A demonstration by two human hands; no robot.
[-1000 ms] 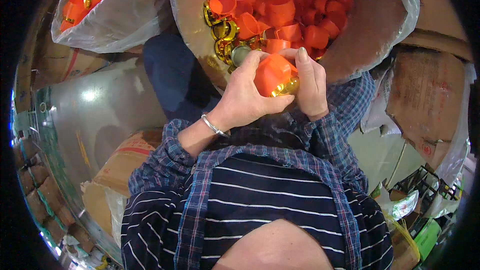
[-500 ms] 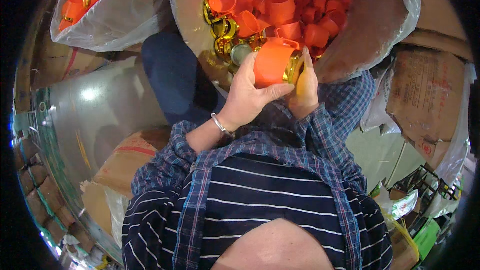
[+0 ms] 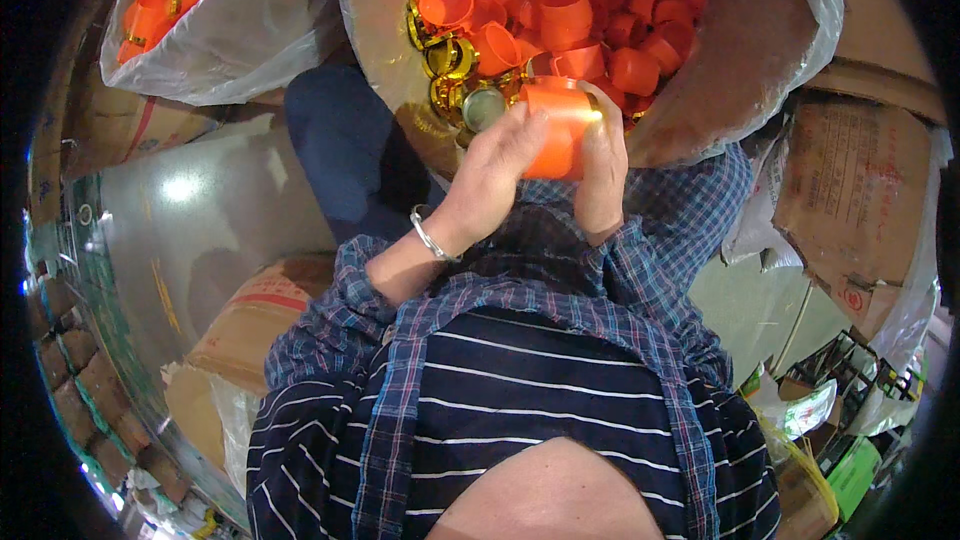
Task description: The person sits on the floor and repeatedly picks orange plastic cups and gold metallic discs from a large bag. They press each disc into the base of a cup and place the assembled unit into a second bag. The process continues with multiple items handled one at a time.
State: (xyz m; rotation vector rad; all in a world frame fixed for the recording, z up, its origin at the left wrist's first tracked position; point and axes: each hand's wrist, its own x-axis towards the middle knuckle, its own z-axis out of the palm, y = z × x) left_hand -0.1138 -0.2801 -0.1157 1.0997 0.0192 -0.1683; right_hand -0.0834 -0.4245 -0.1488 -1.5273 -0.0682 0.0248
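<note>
Between my two hands is an orange plastic mug (image 3: 560, 135), held over my lap in front of the large bag. My left hand (image 3: 497, 162) grips its left side, with the fingers closed around the wall. My right hand (image 3: 602, 165) presses on the other side, where a shiny gold band (image 3: 594, 108) shows at the mug's edge. Just beyond, inside the bag, lie several gold rings (image 3: 450, 58) and a round silvery-grey disc (image 3: 484, 107). Many loose orange mugs (image 3: 565, 15) fill the far part of that bag.
The large clear plastic bag (image 3: 770, 50) stands open before my knees. A second bag (image 3: 250, 50) with orange mugs sits at the far left. Cardboard boxes flank me: one at right (image 3: 850, 200), one at left (image 3: 265, 315). A green box (image 3: 853, 475) lies at lower right.
The mug has turned in my hands, so its gold end shows less. My right hand has shifted from its flat end to its side. My left hand has moved slightly nearer me.
</note>
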